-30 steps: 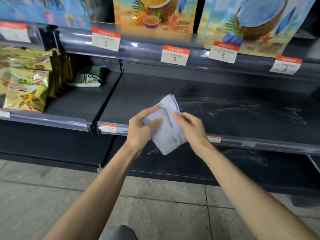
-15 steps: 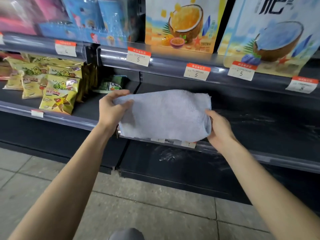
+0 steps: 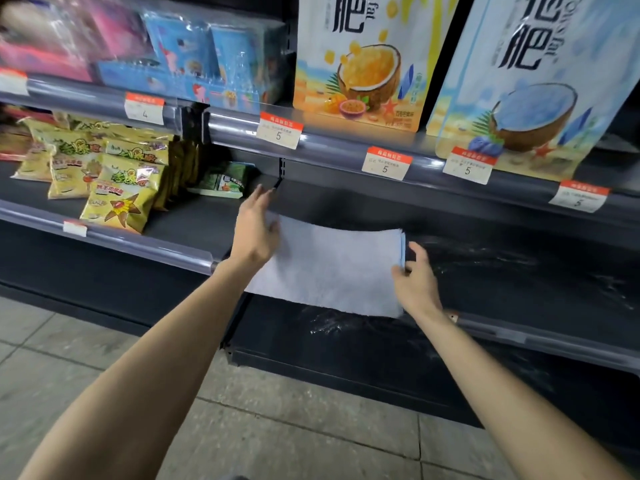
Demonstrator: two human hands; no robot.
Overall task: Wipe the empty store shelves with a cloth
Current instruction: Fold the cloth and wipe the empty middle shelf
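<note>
Right now the cloth point(image 3: 329, 268) lies spread flat on the dark empty shelf point(image 3: 519, 265), near its left end, with its front part hanging over the shelf's front rail. It is pale blue-grey, rectangular and folded double, so a brighter blue layered edge shows along its right side. Its surface looks soft and slightly fuzzy, with no visible stains.

The left hand point(image 3: 256, 230) rests over the cloth's left edge, palm down, fingers stretched out and loose, not gripping. The right hand point(image 3: 414, 275) is at the cloth's right edge, thumb and fingers lightly curled and touching the blue folded edge; whether it actually pinches the cloth I cannot tell.

To the right of the cloth the shelf surface shows whitish smears. On the neighbouring shelf section to the left stand yellow snack bags point(image 3: 117, 199) and a green packet point(image 3: 225, 181). Above, white price tags point(image 3: 386, 164) with red tops hang on the upper rail below large coconut-printed bags point(image 3: 360, 64).
</note>
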